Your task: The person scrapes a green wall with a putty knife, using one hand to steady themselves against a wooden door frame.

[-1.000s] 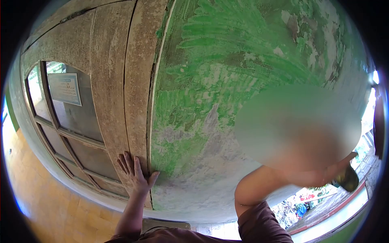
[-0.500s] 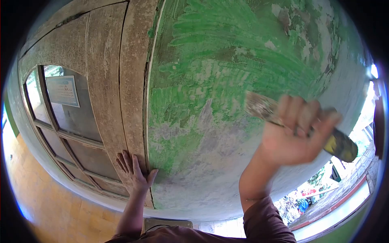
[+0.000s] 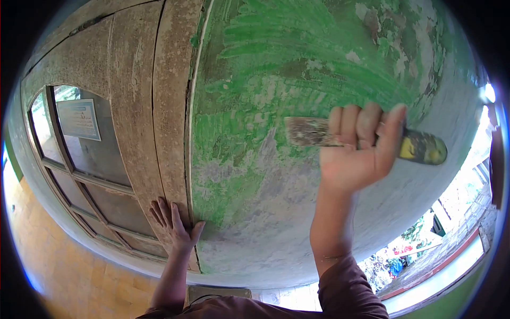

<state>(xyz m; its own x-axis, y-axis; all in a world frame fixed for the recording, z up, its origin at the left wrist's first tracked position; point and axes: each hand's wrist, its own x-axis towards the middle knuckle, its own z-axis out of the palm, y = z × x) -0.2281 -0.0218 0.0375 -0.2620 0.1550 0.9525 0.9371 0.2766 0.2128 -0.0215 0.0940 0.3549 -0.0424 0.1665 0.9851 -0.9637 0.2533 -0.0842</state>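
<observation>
My right hand [image 3: 361, 146] is wrapped around a scraper [image 3: 425, 148] with a worn yellow-and-black handle. Its wide, paint-smeared blade points left and overlaps the green wall [image 3: 297, 64] in this view. On that wall the green paint is patchy, with grey and whitish areas showing through, mostly lower down. My left hand [image 3: 175, 226] lies flat with fingers spread on the weathered wooden door frame [image 3: 172, 133], its thumb reaching toward the wall's edge.
Left of the frame is a window [image 3: 95, 154] with several panes and a paper notice [image 3: 78, 119] on the glass. A yellowish tiled floor [image 3: 69, 255] lies at lower left. At lower right, a ledge [image 3: 435, 282] borders a bright outdoor area with plants.
My right hand has moved left and slightly up with the scraper, whose blade has turned from slanting to nearly level. My left hand stays on the frame.
</observation>
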